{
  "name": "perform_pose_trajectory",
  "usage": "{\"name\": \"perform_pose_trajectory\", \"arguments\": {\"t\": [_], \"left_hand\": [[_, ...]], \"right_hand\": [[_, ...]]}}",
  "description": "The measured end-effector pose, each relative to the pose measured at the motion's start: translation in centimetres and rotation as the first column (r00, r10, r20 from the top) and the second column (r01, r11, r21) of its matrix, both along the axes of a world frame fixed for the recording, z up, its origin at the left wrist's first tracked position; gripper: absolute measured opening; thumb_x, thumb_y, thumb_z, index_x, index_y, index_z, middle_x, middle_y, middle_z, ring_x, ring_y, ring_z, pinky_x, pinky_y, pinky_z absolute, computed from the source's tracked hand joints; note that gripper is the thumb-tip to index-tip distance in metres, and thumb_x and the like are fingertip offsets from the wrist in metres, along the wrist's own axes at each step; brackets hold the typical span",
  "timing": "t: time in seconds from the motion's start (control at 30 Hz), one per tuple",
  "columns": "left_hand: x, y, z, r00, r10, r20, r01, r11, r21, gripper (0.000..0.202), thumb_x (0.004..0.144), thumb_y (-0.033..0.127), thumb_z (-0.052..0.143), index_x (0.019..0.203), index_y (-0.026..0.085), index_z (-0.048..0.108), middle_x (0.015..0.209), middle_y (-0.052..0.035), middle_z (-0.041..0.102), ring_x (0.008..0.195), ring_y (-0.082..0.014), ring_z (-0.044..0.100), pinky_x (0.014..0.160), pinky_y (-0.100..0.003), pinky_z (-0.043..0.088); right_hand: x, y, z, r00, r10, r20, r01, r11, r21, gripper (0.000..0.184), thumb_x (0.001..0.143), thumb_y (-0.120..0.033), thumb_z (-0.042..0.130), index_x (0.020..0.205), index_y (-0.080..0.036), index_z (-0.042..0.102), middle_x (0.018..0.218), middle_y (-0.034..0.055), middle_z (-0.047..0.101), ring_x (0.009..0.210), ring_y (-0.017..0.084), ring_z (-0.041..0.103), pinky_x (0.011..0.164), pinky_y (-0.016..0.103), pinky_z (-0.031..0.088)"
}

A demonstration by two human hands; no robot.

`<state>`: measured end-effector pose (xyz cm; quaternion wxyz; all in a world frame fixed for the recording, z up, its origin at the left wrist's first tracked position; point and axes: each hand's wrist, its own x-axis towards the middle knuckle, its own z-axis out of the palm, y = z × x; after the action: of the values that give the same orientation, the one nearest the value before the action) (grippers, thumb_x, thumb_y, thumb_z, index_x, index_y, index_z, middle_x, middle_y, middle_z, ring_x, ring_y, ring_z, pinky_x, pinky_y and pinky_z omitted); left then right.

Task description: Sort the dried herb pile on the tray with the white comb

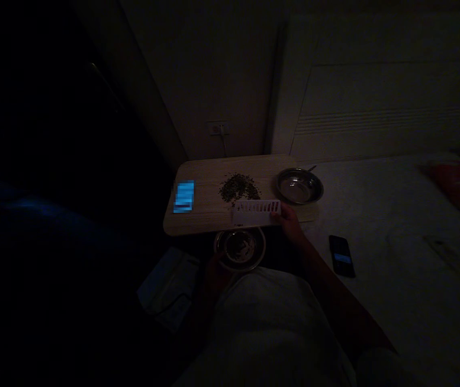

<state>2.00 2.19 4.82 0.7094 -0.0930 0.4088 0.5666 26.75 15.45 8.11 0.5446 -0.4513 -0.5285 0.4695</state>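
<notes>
In dim light, my right hand [288, 221] grips the right end of a white slotted plastic piece [250, 216], which has a row of narrow openings along its far side. It is at the near edge of a small wooden-topped table [206, 172]. Just beyond it lies a loose heap of small dark bits [238, 187], like seeds or dried leaves. My left hand [217, 271], mostly in shadow, holds the rim of a round metal bowl [259, 255] below the table edge. Some bits are in the bottom of that bowl.
A second metal bowl [299, 188] with a handle or utensil sticking out stands at the table's right end. A lit phone screen [184, 196] lies at the left end. Another phone [342, 257] rests on the white bedding [391, 215]. A wall socket [217, 128] holds a plugged-in cable.
</notes>
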Motion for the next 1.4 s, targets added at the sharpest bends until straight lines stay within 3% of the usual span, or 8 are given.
{"name": "perform_pose_trajectory", "arguments": {"t": [0.23,0.43,0.53,0.7,0.9,1.13,1.4], "left_hand": [[-0.3,0.1,-0.7,0.999,-0.034,0.04,0.032,0.999,0.037,0.049,0.085,0.016,0.06,0.133,0.012,0.067,0.104,-0.014,0.082,0.107,-0.0341,0.075,0.107,-0.054,0.052],[-0.7,0.0,-1.5,0.999,-0.015,0.042,0.014,0.999,0.043,0.052,0.083,0.015,0.062,0.134,0.016,0.067,0.108,-0.0134,0.081,0.112,-0.0349,0.074,0.106,-0.057,0.053],[-0.7,0.0,-1.5,1.0,-0.011,0.027,0.01,1.0,0.011,0.048,0.082,0.015,0.062,0.13,0.017,0.068,0.108,-0.0129,0.081,0.114,-0.0354,0.073,0.106,-0.058,0.054],[-0.5,0.0,-1.2,1.0,0.01,0.024,-0.01,0.999,0.042,0.049,0.082,0.014,0.063,0.13,0.017,0.068,0.112,-0.0124,0.08,0.118,-0.0338,0.071,0.108,-0.053,0.053],[-0.7,0.0,-1.8,0.999,0.019,0.029,-0.02,0.999,0.042,0.045,0.081,0.014,0.064,0.125,0.018,0.071,0.108,-0.0109,0.081,0.118,-0.0343,0.071,0.108,-0.054,0.052],[-1.2,0.1,-2.6,0.999,0.028,0.019,-0.028,1.0,0.013,0.04,0.082,0.013,0.063,0.119,0.018,0.074,0.103,-0.0115,0.081,0.116,-0.0352,0.072,0.108,-0.055,0.052],[-0.5,0.0,-1.3,1.0,0.012,0.018,-0.012,1.0,0.015,0.045,0.083,0.014,0.062,0.128,0.012,0.07,0.104,-0.0149,0.081,0.108,-0.034,0.075,0.104,-0.052,0.055]], "right_hand": [[0.0,-0.3,-0.2,0.999,0.048,-0.003,-0.048,0.999,-0.019,0.039,0.071,-0.048,0.079,0.102,-0.025,0.072,0.098,0.0033,0.078,0.092,0.027,0.07,0.088,0.044,0.058],[1.2,0.4,0.0,0.973,-0.216,-0.076,0.22,0.975,0.043,0.043,0.07,-0.043,0.077,0.108,-0.024,0.07,0.11,0.006,0.078,0.104,0.029,0.069,0.099,0.049,0.054],[1.9,0.6,0.2,0.959,-0.273,-0.074,0.277,0.959,0.061,0.042,0.071,-0.042,0.075,0.108,-0.024,0.069,0.112,0.0065,0.078,0.106,0.029,0.069,0.101,0.05,0.053],[2.6,0.5,-0.1,0.973,-0.229,0.011,0.227,0.97,0.091,0.036,0.074,-0.039,0.073,0.106,-0.023,0.07,0.109,0.0071,0.077,0.105,0.03,0.069,0.099,0.049,0.053],[2.4,0.4,-0.6,0.983,-0.184,-0.003,0.184,0.982,0.054,0.04,0.071,-0.045,0.077,0.105,-0.023,0.071,0.101,0.0052,0.079,0.096,0.028,0.07,0.094,0.047,0.055],[2.3,0.3,-0.4,0.972,-0.23,-0.052,0.233,0.971,0.058,0.039,0.069,-0.042,0.079,0.103,-0.023,0.074,0.103,0.0053,0.08,0.095,0.027,0.07,0.092,0.046,0.056],[2.6,0.7,-1.3,0.977,-0.203,-0.069,0.208,0.976,0.063,0.04,0.071,-0.04,0.08,0.106,-0.024,0.073,0.106,0.0056,0.08,0.099,0.028,0.072,0.096,0.047,0.056]]}}
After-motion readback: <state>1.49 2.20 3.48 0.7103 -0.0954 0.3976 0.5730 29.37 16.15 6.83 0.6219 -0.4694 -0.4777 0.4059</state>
